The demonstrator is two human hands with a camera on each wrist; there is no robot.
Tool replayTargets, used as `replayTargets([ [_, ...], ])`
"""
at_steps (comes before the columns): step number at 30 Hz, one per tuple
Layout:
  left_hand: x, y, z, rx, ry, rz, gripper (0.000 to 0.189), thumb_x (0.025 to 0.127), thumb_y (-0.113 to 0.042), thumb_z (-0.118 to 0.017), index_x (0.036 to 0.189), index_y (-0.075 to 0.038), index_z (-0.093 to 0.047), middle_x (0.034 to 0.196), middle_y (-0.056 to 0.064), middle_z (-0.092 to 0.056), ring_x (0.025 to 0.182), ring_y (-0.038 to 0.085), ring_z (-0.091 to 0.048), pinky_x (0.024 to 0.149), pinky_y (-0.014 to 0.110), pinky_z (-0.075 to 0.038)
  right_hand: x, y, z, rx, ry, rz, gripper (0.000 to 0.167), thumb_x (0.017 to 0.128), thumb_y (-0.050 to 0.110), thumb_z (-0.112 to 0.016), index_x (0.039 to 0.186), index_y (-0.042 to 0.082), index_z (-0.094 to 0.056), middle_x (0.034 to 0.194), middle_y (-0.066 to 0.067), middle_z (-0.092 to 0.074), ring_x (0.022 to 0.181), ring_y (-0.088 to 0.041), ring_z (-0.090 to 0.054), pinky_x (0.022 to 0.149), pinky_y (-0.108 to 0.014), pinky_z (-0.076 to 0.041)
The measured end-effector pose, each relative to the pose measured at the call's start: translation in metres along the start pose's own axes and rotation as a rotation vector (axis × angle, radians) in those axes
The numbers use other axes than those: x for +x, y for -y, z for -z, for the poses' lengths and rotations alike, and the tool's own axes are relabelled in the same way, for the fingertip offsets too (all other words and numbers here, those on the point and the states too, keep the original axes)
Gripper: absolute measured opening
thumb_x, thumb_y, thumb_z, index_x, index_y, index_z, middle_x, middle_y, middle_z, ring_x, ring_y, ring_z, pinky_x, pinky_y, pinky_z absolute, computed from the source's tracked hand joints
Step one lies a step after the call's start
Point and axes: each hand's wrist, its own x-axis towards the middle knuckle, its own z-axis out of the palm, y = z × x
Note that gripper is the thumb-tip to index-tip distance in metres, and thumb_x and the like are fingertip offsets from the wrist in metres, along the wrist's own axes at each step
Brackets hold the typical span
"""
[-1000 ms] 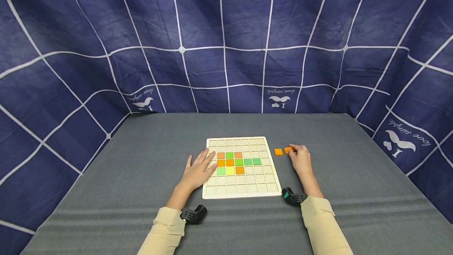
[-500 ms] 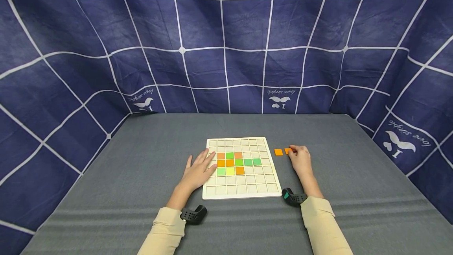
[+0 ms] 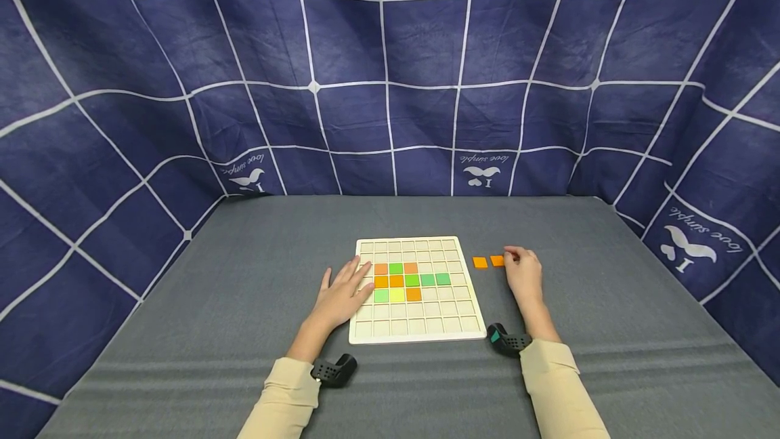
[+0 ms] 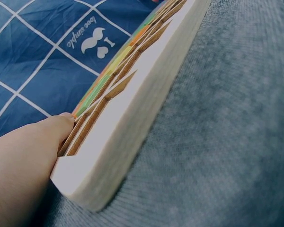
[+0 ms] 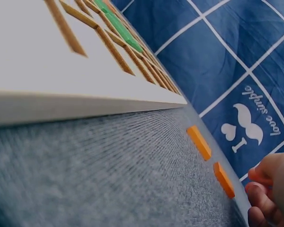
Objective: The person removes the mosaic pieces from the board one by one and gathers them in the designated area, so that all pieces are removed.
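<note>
My left hand point(image 3: 341, 297) lies with spread fingers over the left edge of a pale wooden grid board point(image 3: 396, 327). In the left wrist view, its thumb point(image 4: 59, 127) touches the board. Several coloured square tiles sit in the grid, among them a yellow tile point(image 3: 397, 295) and a teal tile point(image 3: 443, 279). Right of the board, two orange tiles lie flat on the table: a nearer one point(image 3: 480, 263) and one farther right point(image 3: 497, 261). Just beside the farther tile is my right hand point(image 3: 525, 276), fingers loosely bent. The right wrist view shows a small gap between this tile point(image 5: 224, 179) and the fingertips point(image 5: 256, 189).
A grey cloth point(image 3: 256, 290) covers the table. Dark blue curtains point(image 3: 420, 114) with white lines hang behind it and at both sides. Each wrist wears a black band, such as the left band point(image 3: 334, 371) near the board's front corner.
My right hand has shifted slightly to the right, away from the farther orange tile, so more of that tile shows. The left hand and the board look unchanged.
</note>
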Motion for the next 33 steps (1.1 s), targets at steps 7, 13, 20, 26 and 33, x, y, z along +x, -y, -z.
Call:
replayTargets([
  [7,0.000,0.000,0.000,0.003,-0.006,-0.002,0.056,0.093,-0.048,-0.038,0.142,-0.021,-0.033,0.152,0.005,-0.021,0.140,0.025,-0.021,0.112,0.055,-0.001,0.001,0.007,0.000,0.010,-0.008,0.013,0.028,0.093,0.013,-0.045,0.108,-0.001,-0.063,0.092,-0.018,-0.058,0.076,-0.026,-0.054,0.061,-0.026,-0.041],
  [13,0.000,0.001,-0.001,0.003,-0.017,-0.005,0.056,0.093,-0.047,-0.039,0.142,-0.020,-0.033,0.152,0.005,-0.021,0.140,0.025,-0.022,0.112,0.055,-0.001,0.000,0.014,-0.003,0.002,0.009,0.024,0.028,0.093,0.013,-0.045,0.107,-0.002,-0.064,0.094,-0.020,-0.061,0.078,-0.028,-0.057,0.063,-0.031,-0.044],
  [20,-0.001,0.000,-0.001,0.000,-0.021,-0.002,0.056,0.093,-0.048,-0.039,0.142,-0.021,-0.033,0.152,0.005,-0.021,0.140,0.025,-0.022,0.112,0.055,-0.001,-0.002,0.026,-0.006,0.035,0.075,0.025,0.028,0.092,0.015,-0.045,0.107,0.002,-0.066,0.097,-0.018,-0.063,0.077,-0.025,-0.057,0.059,-0.024,-0.041],
  [26,-0.001,-0.001,0.000,-0.002,-0.019,-0.001,0.057,0.093,-0.048,-0.039,0.142,-0.021,-0.033,0.152,0.004,-0.021,0.140,0.025,-0.021,0.112,0.054,-0.001,-0.009,0.041,-0.012,0.052,0.121,0.056,0.027,0.092,0.018,-0.047,0.105,0.005,-0.067,0.096,-0.015,-0.063,0.077,-0.022,-0.057,0.060,-0.023,-0.041],
  [33,0.000,-0.001,-0.001,0.003,-0.016,-0.003,0.056,0.093,-0.047,-0.039,0.142,-0.021,-0.034,0.152,0.004,-0.021,0.140,0.025,-0.022,0.112,0.055,-0.002,-0.022,0.055,-0.024,0.059,0.194,0.133,0.024,0.092,0.017,-0.050,0.103,0.005,-0.067,0.085,-0.011,-0.060,0.068,-0.018,-0.050,0.056,-0.023,-0.038],
])
